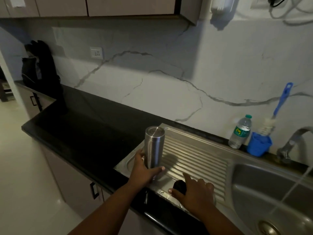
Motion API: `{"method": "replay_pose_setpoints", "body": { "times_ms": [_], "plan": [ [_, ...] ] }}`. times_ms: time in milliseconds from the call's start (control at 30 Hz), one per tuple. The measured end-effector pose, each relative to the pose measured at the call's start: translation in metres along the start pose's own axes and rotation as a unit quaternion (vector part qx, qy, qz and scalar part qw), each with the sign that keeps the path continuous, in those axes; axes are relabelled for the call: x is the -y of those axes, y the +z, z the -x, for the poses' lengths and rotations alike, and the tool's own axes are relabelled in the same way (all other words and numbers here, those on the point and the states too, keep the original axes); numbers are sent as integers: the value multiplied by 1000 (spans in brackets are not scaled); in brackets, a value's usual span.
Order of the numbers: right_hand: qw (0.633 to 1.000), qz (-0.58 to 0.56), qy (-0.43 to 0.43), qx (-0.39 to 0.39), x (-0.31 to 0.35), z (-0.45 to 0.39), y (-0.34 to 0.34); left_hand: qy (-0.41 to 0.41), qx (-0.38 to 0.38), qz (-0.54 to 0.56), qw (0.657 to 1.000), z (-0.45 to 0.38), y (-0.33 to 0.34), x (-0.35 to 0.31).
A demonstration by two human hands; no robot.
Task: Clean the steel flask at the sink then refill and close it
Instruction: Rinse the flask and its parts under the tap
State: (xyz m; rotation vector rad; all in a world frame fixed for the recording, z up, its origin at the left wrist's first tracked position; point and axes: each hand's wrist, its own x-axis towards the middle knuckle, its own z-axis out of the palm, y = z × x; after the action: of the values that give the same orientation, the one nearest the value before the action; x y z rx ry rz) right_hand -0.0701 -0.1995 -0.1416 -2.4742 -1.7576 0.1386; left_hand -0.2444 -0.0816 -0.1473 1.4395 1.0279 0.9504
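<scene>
- Countertop (88,133): black, running from the far left to the near centre, with a marble-patterned wall (169,82) behind it.
- Sink unit (194,155): stainless steel, set into the countertop at right. Its ribbed drainboard lies left of the basin (271,192); a drain fitting shows at the basin's near right.
- Tap (291,143): mounted at the far right edge of the sink unit, spout arching right out of view.
- Dark bag (42,73): stands at the far left end of the countertop, well apart from the sink.
- Steel flask (154,148): upright at the left end of the drainboard, brushed finish. No marking on it is readable.
- Left hand (144,172): holds the steel flask at its lower body. Fingers wrap the left side; the thumb lies across the near face. Grip closed round the flask.
- Right hand (194,192): on the near part of the drainboard, right of the flask. It covers a small black object, apparently the cap (179,185); thumb touches its near left side, index finger points far-left above it. The other fingers are curled; whether they clasp the cap cannot be told.
- Plastic water bottle (240,133): green cap, green label, text not legible. Stands at the far edge of the sink unit.
- Blue cup (258,145): just right of the bottle, holding a blue-handled bottle brush (281,102) leaning against the wall.
- Wall socket (96,53): white, far left on the wall.
</scene>
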Motion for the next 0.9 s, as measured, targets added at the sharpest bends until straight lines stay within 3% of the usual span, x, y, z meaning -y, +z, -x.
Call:
{"method": "replay_pose_setpoints", "body": {
  "times_ms": [167,300,433,567,633,767,833,900],
  "plan": [
    [999,-9,18,-44,-21,9,-21,3,-14,38,999,-13,8,-14],
    [992,-94,64,-51,-55,19,-37,12,-37,11,999,-20,13,-21],
    [975,-158,122,-100,-94,30,-54,35,-77,31,996,-13,42,-44],
    [934,-297,176,-94,-138,32,-56,78,-47,129,987,-4,104,-94],
    [864,-451,216,-51,-156,30,-65,97,-30,167,981,8,144,-119],
    [667,-693,258,91,-194,38,-95,37,13,255,966,36,238,-143],
    [573,-776,240,109,-219,43,-104,-34,37,337,940,50,287,-143],
    [479,-845,229,68,-242,43,-108,-115,50,398,909,64,327,-137]
  ]
}}
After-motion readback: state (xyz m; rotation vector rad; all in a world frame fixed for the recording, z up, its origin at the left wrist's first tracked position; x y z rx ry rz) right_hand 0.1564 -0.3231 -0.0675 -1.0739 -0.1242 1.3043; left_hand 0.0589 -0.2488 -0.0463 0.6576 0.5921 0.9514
